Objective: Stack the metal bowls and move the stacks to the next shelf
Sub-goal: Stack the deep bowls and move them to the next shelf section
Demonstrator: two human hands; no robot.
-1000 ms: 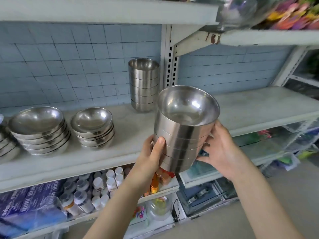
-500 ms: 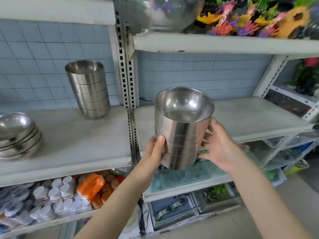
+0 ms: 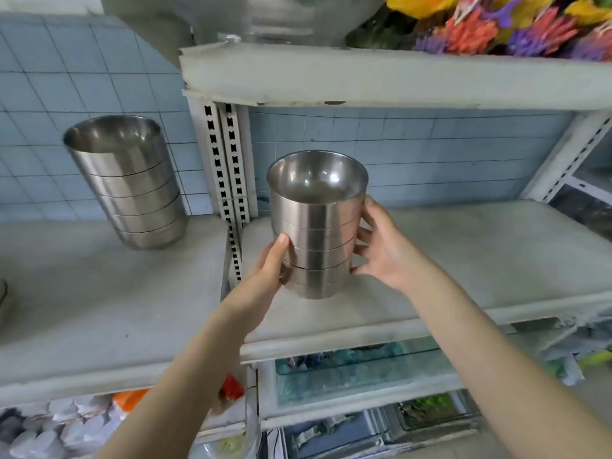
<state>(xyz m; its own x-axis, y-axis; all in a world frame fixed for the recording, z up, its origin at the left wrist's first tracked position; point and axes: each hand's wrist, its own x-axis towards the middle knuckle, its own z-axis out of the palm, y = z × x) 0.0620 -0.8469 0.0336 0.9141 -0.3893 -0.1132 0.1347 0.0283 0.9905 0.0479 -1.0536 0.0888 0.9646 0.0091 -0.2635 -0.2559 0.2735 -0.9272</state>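
A stack of several nested metal bowls [image 3: 316, 223] is held upright between both hands over the front left part of the right-hand shelf [image 3: 463, 260]. My left hand [image 3: 270, 270] grips its left side with the thumb up along the wall. My right hand [image 3: 381, 246] grips its right side, fingers curled round the back. The stack's base is at or just above the shelf board; I cannot tell whether it touches. A second stack of metal bowls [image 3: 127, 183] stands on the left-hand shelf [image 3: 99, 309] near the tiled wall.
A perforated white upright post [image 3: 228, 193] divides the two shelves. Above the right shelf is another board [image 3: 397, 77] with colourful artificial flowers [image 3: 496, 24] and a large metal vessel [image 3: 265, 18]. Lower shelves hold bottles and glass tanks.
The view has swung right and closer. The stack in my hands has moved from in front of the post to over the right-hand shelf, and lower toward its board.
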